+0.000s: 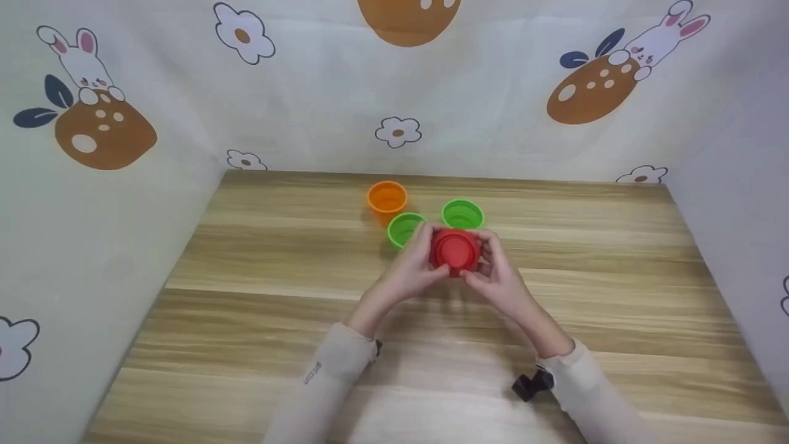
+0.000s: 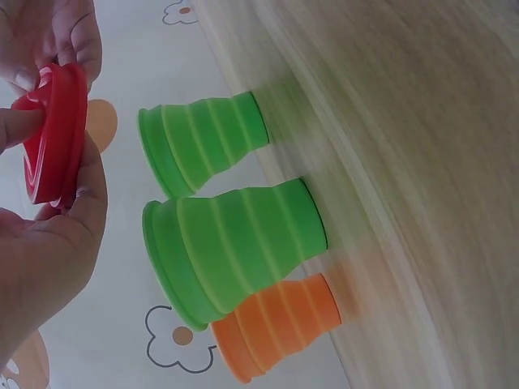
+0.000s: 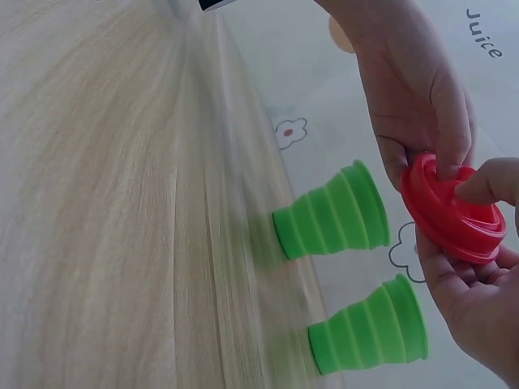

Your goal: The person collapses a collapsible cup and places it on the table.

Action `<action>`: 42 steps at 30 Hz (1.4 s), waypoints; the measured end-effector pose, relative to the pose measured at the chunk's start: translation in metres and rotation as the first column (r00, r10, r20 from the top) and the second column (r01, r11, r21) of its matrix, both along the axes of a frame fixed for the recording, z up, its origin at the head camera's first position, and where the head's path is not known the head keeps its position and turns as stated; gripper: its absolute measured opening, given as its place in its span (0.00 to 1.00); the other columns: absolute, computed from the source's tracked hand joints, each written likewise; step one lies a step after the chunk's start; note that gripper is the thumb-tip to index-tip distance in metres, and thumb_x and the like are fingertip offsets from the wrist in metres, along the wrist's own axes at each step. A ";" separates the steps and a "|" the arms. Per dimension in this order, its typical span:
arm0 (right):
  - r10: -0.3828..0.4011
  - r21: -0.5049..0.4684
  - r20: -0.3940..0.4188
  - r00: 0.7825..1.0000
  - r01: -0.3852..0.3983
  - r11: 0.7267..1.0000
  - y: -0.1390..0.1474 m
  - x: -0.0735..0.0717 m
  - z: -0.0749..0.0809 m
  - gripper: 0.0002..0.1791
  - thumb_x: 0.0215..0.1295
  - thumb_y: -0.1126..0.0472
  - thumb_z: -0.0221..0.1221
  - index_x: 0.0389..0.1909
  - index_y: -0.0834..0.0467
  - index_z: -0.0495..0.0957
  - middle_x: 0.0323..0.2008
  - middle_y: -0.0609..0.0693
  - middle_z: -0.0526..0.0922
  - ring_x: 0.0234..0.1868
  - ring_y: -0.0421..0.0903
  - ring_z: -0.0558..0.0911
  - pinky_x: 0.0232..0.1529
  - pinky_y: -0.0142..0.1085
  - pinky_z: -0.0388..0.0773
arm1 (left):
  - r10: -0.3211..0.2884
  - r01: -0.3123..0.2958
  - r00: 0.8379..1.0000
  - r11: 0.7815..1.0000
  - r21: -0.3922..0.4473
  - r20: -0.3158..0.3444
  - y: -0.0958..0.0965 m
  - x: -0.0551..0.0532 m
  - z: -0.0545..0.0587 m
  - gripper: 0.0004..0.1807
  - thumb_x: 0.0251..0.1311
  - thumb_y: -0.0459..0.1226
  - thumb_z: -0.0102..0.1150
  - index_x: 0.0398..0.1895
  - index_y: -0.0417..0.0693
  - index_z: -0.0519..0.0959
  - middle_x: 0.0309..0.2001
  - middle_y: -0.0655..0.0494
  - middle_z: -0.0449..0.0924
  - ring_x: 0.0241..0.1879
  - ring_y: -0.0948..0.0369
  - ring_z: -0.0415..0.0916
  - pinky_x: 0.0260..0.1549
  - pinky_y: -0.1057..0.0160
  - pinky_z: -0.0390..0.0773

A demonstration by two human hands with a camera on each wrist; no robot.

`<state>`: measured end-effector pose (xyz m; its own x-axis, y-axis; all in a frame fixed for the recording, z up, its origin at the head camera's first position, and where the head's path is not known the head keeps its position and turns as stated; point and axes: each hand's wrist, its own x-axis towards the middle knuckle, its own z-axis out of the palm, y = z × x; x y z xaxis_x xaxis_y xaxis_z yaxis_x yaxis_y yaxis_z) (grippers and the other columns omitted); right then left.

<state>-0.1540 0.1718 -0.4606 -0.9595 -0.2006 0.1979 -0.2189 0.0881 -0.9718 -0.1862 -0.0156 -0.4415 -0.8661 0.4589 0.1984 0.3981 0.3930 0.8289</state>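
Note:
Both hands hold a red collapsible cup point(image 1: 456, 251), folded down flat, above the table. The left hand point(image 1: 412, 266) grips its left side and the right hand point(image 1: 499, 274) its right side. Both thumbs press on the cup's face, as the right wrist view shows, while the other fingers curl round the rim. Just beyond the hands stand two green collapsible cups, one on the left point(image 1: 405, 230) partly covered by the left hand, one on the right point(image 1: 463, 213). An orange collapsible cup point(image 1: 387, 198) stands behind the left green one. All three are extended upright, mouths up.
The wood-grain table point(image 1: 246, 345) meets a patterned cloth wall point(image 1: 320, 111) at its back edge, with further walls at left and right. A black wrist device point(image 1: 533, 383) hangs from the right sleeve.

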 end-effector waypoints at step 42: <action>-0.049 0.097 -0.016 0.999 0.051 0.994 0.000 -0.003 0.010 0.33 0.56 0.77 0.65 0.63 0.64 0.65 0.55 0.58 0.77 0.52 0.45 0.80 0.45 0.30 0.84 | 0.002 -0.010 0.995 0.997 0.076 0.095 -0.007 0.006 0.010 0.28 0.60 0.26 0.61 0.64 0.42 0.67 0.59 0.45 0.72 0.58 0.52 0.73 0.60 0.56 0.79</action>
<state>-0.1566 0.1720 -0.4511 -0.9661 -0.1713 0.1931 -0.2251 0.1929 -0.9551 -0.1806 -0.0228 -0.4314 -0.8854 0.4401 0.1497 0.3142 0.3292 0.8904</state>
